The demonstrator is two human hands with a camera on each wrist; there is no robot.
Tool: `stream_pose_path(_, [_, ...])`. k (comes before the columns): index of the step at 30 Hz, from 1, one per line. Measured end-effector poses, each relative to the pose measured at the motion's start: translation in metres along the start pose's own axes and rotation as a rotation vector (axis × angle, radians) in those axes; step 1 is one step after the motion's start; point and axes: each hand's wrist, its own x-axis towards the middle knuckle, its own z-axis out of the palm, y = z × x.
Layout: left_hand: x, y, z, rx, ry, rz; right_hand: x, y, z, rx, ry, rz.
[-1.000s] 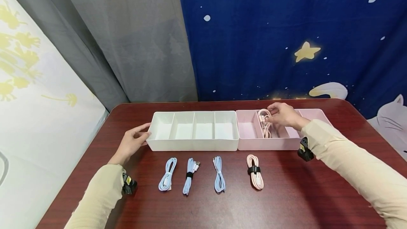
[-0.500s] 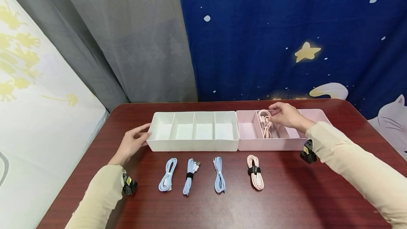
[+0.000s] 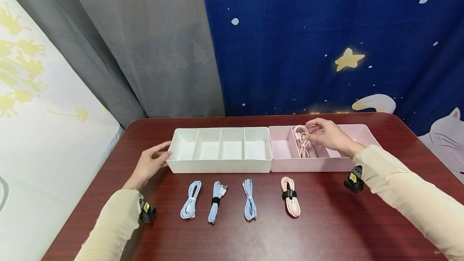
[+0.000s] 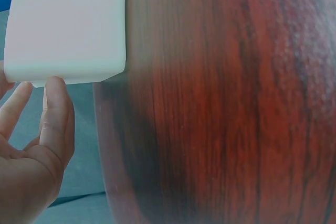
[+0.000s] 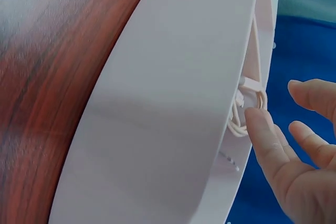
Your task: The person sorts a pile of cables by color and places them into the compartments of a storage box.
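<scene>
My left hand [image 3: 149, 164] rests its fingertips against the left end of a long white divided box [image 3: 221, 166]; the left wrist view shows the fingers [image 4: 55, 119] fairly straight at the box's end. Over a pink divided box [image 3: 308, 165], my right hand [image 3: 331, 135] has its fingers spread. A bundled pink cable [image 3: 302, 142] stands in that box's second compartment from the left. In the right wrist view, one fingertip is right beside the cable [image 5: 254, 85], and no finger curls round it. Whether it touches the cable I cannot tell.
On the brown table [image 3: 268, 237], in front of the boxes, lie three bundled blue cables [image 3: 191, 199] [image 3: 216, 201] [image 3: 249, 199]. A pink cable [image 3: 291, 196] with a black strap lies to their right. Curtains [image 3: 174, 43] hang behind the table.
My right wrist and forearm have shifted slightly right and toward me, while the right fingers stay near the pink cable in the box. The left hand and the loose cables have not visibly moved.
</scene>
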Motion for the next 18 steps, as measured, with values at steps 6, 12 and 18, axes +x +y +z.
stream_pose_path(6, [0.000,0.000,0.000,-0.012,-0.002,0.005,-0.006,-0.004,0.002,0.123,-0.001,0.000])
stream_pose_path(12, [-0.001,0.001,0.000,-0.018,-0.002,-0.001,-0.011,-0.007,0.001,0.174,-0.019,-0.003])
stream_pose_path(18, [-0.002,0.002,0.000,-0.020,0.000,-0.004,-0.018,-0.013,0.000,0.206,-0.023,0.000])
